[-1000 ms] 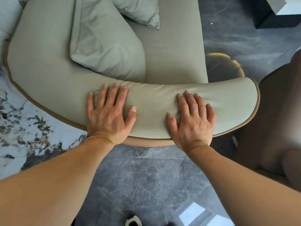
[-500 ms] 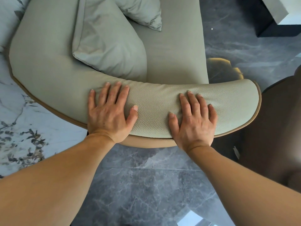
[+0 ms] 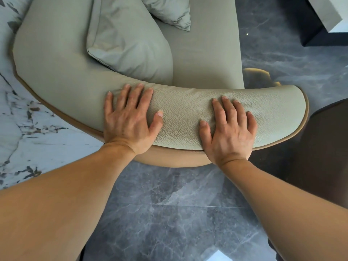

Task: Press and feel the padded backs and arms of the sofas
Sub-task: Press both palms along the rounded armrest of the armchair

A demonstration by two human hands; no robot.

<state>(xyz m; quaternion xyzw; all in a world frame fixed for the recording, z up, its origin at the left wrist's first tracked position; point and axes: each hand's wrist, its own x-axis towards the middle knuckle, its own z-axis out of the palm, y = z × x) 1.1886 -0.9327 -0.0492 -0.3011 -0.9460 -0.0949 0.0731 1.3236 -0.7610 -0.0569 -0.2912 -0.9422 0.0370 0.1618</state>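
— So, what are the hands doing?

— Two of them, both flat. The left hand [image 3: 130, 121] lies palm down on the padded back [image 3: 184, 117] of the sofa [image 3: 56, 68], fingers spread and gripping nothing. The right hand [image 3: 228, 132] lies the same way further along, fingers splayed, also holding nothing. They are well apart, with a bare stretch of padding between them.

— How many cushions?

— Two. One big cushion [image 3: 130, 46] leans against the inside of the back, just beyond the left hand, and a smaller cushion [image 3: 169, 10] sits behind it at the top edge of the view.

— Where does the padding end?

— It curves like a crescent and stops in a rounded tip to the right of the right hand. A tan trim [image 3: 175, 159] runs along the outer edge under both wrists. Past the tip stands a dark brown seat [image 3: 323, 147], close to it; whether they touch I cannot tell.

— Room to move?

— Open grey marble floor [image 3: 169, 213] below the arms, paler marble to the left, and unoccupied padding on both sides of the hands.

— And the surface?

— Pale grey-green, pebbled like leather under the hands, smoother further left. It dents slightly beside the right thumb.
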